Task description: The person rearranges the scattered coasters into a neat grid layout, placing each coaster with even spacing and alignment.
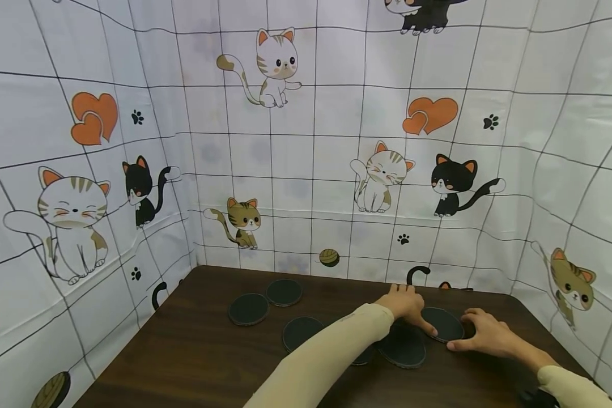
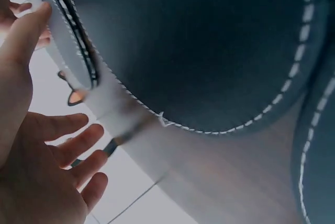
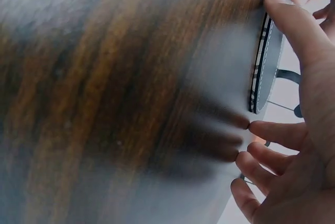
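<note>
A round dark leather coaster [image 1: 442, 324] with a white-stitched rim lies on the table between my two hands. My left hand [image 1: 407, 306] reaches over its left side, thumb at the rim and fingers spread beyond. On the opposite side is my right hand [image 1: 484, 333], with its thumb by the near rim and its fingers loosely bent. The right wrist view shows the coaster [image 3: 268, 67] edge-on beside the right thumb; its edge looks layered. Close to the left wrist camera, another coaster [image 2: 204, 51] fills much of the view.
More coasters lie about: a near one [image 1: 403, 347] by the left wrist, one [image 1: 301, 331] partly behind the left forearm, and two [image 1: 249, 309] at the back left. The brown wooden table [image 1: 194, 340] meets a white cat-print curtain [image 1: 296, 153] behind.
</note>
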Demonstrator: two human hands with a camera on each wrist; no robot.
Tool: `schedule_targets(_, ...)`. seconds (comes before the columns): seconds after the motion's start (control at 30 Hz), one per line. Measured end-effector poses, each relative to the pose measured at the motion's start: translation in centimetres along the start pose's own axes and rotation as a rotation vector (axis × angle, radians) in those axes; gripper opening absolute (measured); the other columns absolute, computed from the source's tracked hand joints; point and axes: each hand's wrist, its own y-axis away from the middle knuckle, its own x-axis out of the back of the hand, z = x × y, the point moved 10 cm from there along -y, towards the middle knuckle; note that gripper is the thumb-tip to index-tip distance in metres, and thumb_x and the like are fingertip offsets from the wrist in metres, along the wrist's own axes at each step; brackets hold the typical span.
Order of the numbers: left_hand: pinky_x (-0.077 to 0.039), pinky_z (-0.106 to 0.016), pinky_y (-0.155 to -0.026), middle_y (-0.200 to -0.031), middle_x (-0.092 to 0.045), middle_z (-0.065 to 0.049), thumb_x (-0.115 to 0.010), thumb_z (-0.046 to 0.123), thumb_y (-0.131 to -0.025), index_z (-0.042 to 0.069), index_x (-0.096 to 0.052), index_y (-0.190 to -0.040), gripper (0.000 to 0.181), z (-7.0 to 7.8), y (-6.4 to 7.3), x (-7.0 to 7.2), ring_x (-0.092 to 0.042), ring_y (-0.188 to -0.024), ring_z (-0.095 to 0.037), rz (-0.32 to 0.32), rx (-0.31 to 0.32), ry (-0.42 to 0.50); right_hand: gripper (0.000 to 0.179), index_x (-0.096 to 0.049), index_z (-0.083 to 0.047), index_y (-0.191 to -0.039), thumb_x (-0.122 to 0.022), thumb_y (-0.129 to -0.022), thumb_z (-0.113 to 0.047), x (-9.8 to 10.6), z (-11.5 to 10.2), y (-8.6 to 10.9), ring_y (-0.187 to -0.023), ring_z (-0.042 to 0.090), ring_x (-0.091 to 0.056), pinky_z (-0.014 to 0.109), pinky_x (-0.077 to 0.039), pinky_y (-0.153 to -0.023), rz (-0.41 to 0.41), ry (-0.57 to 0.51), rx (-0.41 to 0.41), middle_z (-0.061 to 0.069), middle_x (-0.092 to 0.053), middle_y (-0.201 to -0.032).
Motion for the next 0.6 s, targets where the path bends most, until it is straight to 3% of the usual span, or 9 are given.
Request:
schedule_targets(0.17,-0.023,-0.037,-0.1,-0.127,-0.04,0.008,-0.054,0.08,-0.064,0.039,-0.058,-0.116,0.066,-0.42,-0.02,-0.75,-0.037,-0.117,-0.016,-0.043,-0.01,0.048,0.071,-0.058,0.003,-0.115,-0.069,-0.074,-0.055,-0.1,-0.22,-0.14,-0.104,0.05,-0.045,0.064,-0.035,-0.068,0.007,-0.004,0.009,0.031,-0.041,-0.124)
schedule_targets(0.4,-0.023,-0.041,-0.102,-0.138,-0.035,0.006,-0.055,0.08,-0.063,0.036,-0.058,-0.117,0.07,-0.68,-0.39,-0.49,-0.033,-0.125,-0.021,-0.034,-0.032,0.077,0.071,-0.06,0.001,-0.112,-0.071,-0.072,-0.056,0.23,-0.2,-0.53,-0.104,0.05,-0.046,0.063,-0.036,-0.069,0.04,0.002,0.023,0.03,-0.042,-0.124)
schedule_targets(0.6,-0.032,-0.044,-0.096,-0.136,-0.036,0.011,-0.058,0.077,-0.063,0.038,-0.055,-0.119,0.069,-0.28,-0.84,-0.88,-0.034,-0.124,-0.019,-0.048,-0.053,0.095,0.071,-0.061,0.002,-0.111,-0.071,-0.071,-0.056,0.12,0.05,-0.42,-0.104,0.048,-0.046,0.067,-0.034,-0.069,0.048,-0.015,0.014,0.029,-0.043,-0.124)
